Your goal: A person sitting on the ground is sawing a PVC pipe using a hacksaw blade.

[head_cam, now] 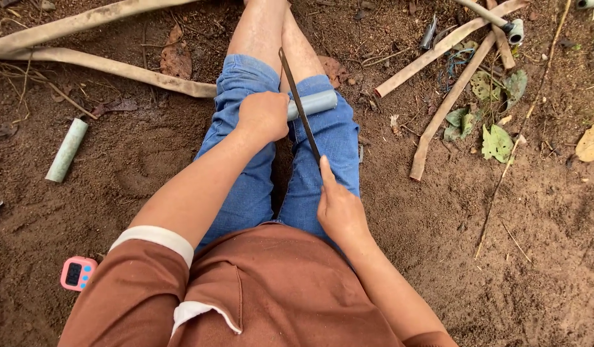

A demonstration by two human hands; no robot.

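From my remote seat I see my left hand (263, 115) closed around a short pale grey plastic pipe (313, 103), pinning it across my knees over the blue denim shorts (252, 186), while my right hand (339, 209) grips the near end of a thin dark saw blade (299, 103) laid across the pipe just beside my left knuckles. The risk, as I judge it, is the blade skipping off the round, smooth pipe toward my fingers or bare knees, or the pipe rolling on my lap. The pipe's long axis runs left to right, its free end pointing right and slightly up-frame; the blade crosses it, running away from me.
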